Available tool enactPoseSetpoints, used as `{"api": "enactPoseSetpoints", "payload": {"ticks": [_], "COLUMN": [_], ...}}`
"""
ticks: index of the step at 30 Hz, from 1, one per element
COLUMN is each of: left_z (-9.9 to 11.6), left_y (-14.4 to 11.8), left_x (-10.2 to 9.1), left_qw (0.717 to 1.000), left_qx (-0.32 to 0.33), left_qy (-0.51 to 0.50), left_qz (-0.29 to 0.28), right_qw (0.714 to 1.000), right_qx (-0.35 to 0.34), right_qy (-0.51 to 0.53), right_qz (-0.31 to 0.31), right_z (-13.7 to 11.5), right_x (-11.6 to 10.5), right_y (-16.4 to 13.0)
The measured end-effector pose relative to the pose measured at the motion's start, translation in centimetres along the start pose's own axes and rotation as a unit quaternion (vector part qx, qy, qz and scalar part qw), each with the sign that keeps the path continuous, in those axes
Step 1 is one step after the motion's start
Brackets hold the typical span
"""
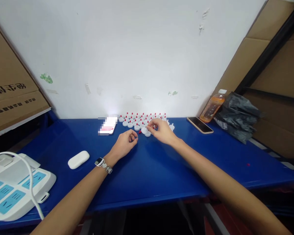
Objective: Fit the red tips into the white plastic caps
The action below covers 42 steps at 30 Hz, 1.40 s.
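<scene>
Several small white caps with red tips [142, 119] stand in rows at the back of the blue table [161, 163], near the white wall. My right hand [161, 130] rests among the nearest caps, its fingertips pinching a white cap [147, 130] at the front of the group. My left hand [126, 143], with a watch on the wrist, lies curled on the table just left of it, fingers closed around what look like small red pieces. One loose red piece [139, 132] lies between the two hands.
A white oval case [78, 159] and a white device with blue keys and a cable [14, 189] lie at the left. A phone [200, 125], an orange drink bottle [212, 106] and a black bag [237, 116] sit at the right. Cardboard boxes flank both sides.
</scene>
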State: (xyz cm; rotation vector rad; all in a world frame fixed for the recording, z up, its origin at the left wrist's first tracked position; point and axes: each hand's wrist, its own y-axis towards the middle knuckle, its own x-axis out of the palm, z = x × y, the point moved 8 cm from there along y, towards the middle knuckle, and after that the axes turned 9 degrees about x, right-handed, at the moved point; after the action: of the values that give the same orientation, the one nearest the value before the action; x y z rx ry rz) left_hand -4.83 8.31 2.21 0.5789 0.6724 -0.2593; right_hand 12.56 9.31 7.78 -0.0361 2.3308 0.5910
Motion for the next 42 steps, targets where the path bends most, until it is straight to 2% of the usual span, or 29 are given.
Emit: {"api": "enactPoseSetpoints", "payload": {"ticks": [4, 8, 11, 14, 17, 21, 25, 28, 31, 34, 38, 40, 42], "left_z": [-1.7, -3.2, -3.2, -2.9, -2.6, -1.2, 1.5, 3.6, 5.4, 6.5, 6.3, 5.8, 5.6], "left_y": [0.0, -0.3, -0.4, -0.3, -0.3, -0.2, 0.3, 1.2, 2.3, 2.9, 2.5, 2.2, 2.0], "left_x": [-1.4, -2.0, -1.6, -1.4, -1.4, -0.7, 1.5, 3.7, 5.5, 6.0, 5.9, 5.8, 5.2], "left_qw": [0.998, 0.996, 0.996, 0.997, 0.997, 0.998, 0.998, 0.996, 0.992, 0.991, 0.988, 0.987, 0.989], "left_qx": [-0.028, -0.068, -0.061, -0.05, -0.04, -0.01, 0.027, 0.043, 0.067, 0.097, 0.119, 0.122, 0.119], "left_qy": [0.037, 0.057, 0.056, 0.06, 0.061, 0.066, 0.054, 0.046, 0.042, 0.045, 0.052, 0.054, 0.055], "left_qz": [0.036, 0.03, 0.014, 0.002, -0.006, -0.007, -0.029, -0.065, -0.094, -0.08, -0.082, -0.088, -0.066], "right_qw": [0.993, 0.975, 0.961, 0.96, 0.972, 0.986, 0.988, 0.982, 0.975, 0.971, 0.975, 0.981, 0.987], "right_qx": [-0.047, -0.078, -0.097, -0.096, -0.085, -0.062, -0.008, 0.053, 0.07, 0.047, 0.036, 0.045, 0.051], "right_qy": [-0.105, -0.196, -0.24, -0.245, -0.209, -0.158, -0.147, -0.174, -0.207, -0.235, -0.22, -0.188, -0.146], "right_qz": [-0.035, -0.07, -0.094, -0.099, -0.067, 0.0, 0.038, 0.046, 0.034, 0.016, 0.004, 0.012, 0.036], "right_z": [-1.6, -2.7, -3.0, -2.9, -3.0, -1.7, 2.4, 5.8, 7.5, 7.5, 7.5, 7.3, 6.5], "right_x": [2.7, 5.5, 7.2, 7.8, 6.3, 2.2, -2.0, -4.3, -4.9, -4.3, -3.8, -4.2, -5.0], "right_y": [1.2, 3.4, 4.6, 4.9, 4.3, 1.9, -0.8, -1.8, -1.8, -1.4, -1.3, -1.6, -2.1]}}
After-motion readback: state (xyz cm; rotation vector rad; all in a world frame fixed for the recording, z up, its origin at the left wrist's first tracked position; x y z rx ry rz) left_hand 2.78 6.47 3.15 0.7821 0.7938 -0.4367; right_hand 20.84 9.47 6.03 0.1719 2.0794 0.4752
